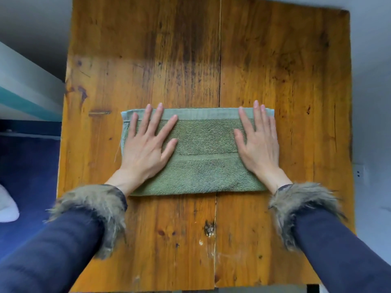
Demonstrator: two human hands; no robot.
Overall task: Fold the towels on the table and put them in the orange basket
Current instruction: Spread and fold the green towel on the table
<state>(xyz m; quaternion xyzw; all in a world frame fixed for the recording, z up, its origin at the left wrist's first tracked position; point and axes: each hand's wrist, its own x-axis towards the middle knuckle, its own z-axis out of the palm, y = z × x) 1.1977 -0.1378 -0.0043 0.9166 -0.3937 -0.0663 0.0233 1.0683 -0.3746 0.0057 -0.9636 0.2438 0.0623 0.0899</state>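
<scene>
- On the wooden table (275,60), both palms are covering the green towel's (205,149) ends.
- Left hand (146,142) and right hand (257,140) are pressing flat, fingers straight, grasping nothing.
- Towel's long axis is running left-right.

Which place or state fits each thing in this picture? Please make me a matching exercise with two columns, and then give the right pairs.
Column one:
1. folded green terry towel
2. left hand
3. right hand
4. brown wooden plank table

Column two:
A. flat on the towel's right end, fingers straight
B. bears the towel, with a seam down its middle
C. flat on the towel's left end, fingers spread
D. lies flat under both hands, its pale hem at the far edge

Right pairs: 1-D, 2-C, 3-A, 4-B
</scene>
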